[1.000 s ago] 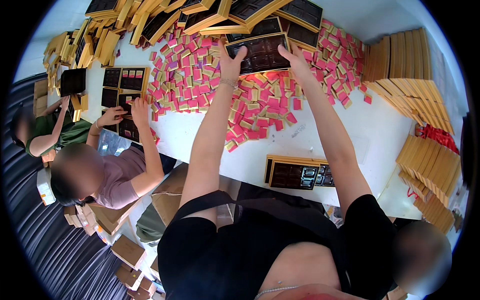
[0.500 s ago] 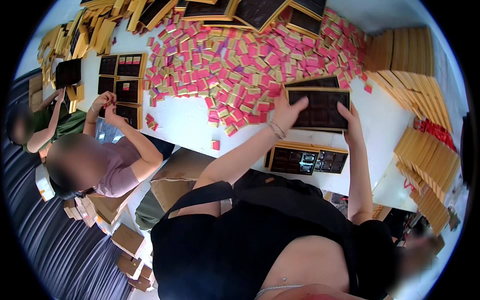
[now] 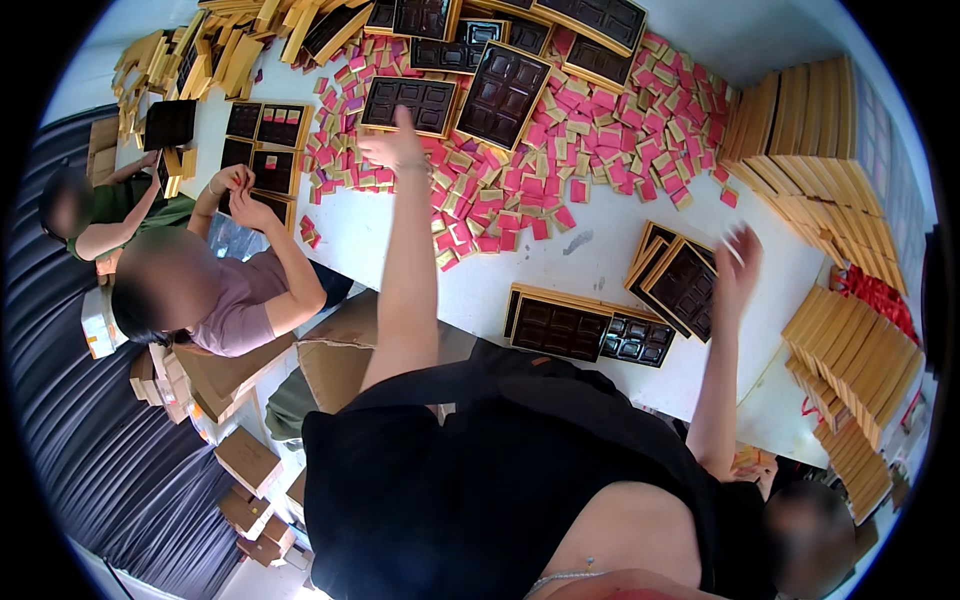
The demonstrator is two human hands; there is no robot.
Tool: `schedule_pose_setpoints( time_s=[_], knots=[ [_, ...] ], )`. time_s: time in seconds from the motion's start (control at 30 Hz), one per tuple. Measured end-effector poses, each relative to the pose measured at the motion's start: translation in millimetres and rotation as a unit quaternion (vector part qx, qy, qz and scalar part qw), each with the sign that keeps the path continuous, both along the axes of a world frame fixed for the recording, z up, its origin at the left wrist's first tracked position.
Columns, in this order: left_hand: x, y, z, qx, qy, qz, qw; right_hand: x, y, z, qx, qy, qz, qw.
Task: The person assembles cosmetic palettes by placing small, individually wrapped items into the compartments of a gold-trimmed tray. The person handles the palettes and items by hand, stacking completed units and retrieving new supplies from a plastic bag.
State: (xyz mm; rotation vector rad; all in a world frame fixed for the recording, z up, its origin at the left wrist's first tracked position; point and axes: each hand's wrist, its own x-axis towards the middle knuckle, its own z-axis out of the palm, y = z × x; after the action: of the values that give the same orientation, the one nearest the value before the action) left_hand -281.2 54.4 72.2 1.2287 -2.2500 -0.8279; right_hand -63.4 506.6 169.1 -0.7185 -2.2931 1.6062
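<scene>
A worker's left hand (image 3: 395,148), fingers apart and grasping nothing, reaches to the near edge of a dark, gold-edged tray (image 3: 408,103) at a heap of pink-and-gold pieces (image 3: 500,200); whether it touches cannot be told. The right hand (image 3: 737,265), blurred, fingers spread and unclenched, hovers just beside overlapping trays (image 3: 683,285) on the white table (image 3: 560,267).

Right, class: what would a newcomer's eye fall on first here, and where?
Probably the broad scatter of small rectangular pink-and-gold pieces across the middle of the white table. Next, perhaps, the rectangular gold-edged boxes with dark, glossy, compartmented insides, jumbled along its far side. A tall, gold-coloured stack of flat slabs also stands out at the right.
</scene>
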Motion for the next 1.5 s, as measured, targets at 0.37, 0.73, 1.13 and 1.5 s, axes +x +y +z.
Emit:
schedule_pose_setpoints(
  time_s=[0.37,0.73,1.13,1.5],
  knots=[
    [-49.3,-44.1,-45.7,0.386,0.219,-0.028,0.896,-253.6,-230.1,-85.7,-0.257,-0.033,0.07,0.963],
    [-125.3,-44.7,17.4,0.537,0.148,-0.307,0.772,-320.9,-224.3,-65.4,-0.541,0.0,0.141,0.829],
    [-80.9,4.5,34.3,0.623,-0.04,-0.325,0.71,-284.1,-230.4,-38.4,-0.391,-0.004,0.28,0.877],
    [85.4,255.1,80.1,0.758,-0.162,-0.462,0.43,18.7,-23.0,11.2,-0.469,0.059,-0.077,0.878]
  ],
)
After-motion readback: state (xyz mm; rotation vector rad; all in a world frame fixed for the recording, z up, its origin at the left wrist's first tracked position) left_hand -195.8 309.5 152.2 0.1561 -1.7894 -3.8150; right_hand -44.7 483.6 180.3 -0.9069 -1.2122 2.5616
